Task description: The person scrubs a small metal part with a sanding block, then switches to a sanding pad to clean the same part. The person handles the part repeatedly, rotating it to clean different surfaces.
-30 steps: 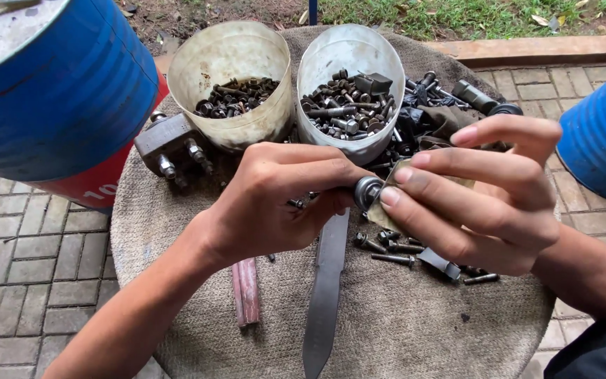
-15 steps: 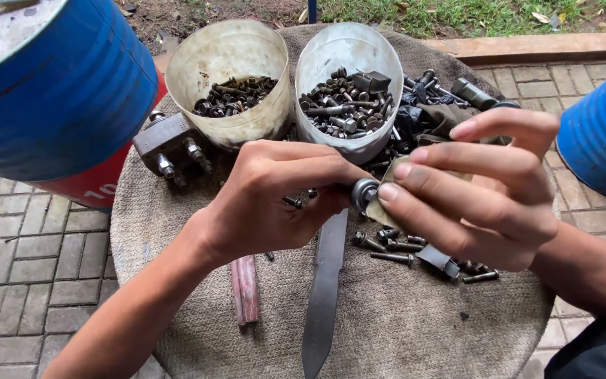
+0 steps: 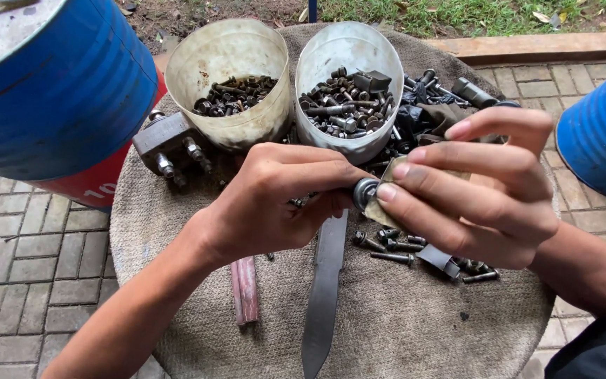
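Both hands' [image 3: 275, 203] [image 3: 478, 196] grips stay clamped on the bolt [image 3: 365, 193], barely shifted.

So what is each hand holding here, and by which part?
Left hand pinches a small bolt by its shank; right hand presses a worn scrap of sandpaper against its round head.

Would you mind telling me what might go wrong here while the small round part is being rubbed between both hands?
The small round metal part is pinched only at the fingertips of the left hand while the right hand presses a scrap of abrasive paper on it; it could slip and drop among the loose bolts. The bare blade lies right under the hands, so a slip might bring a finger onto its edge.
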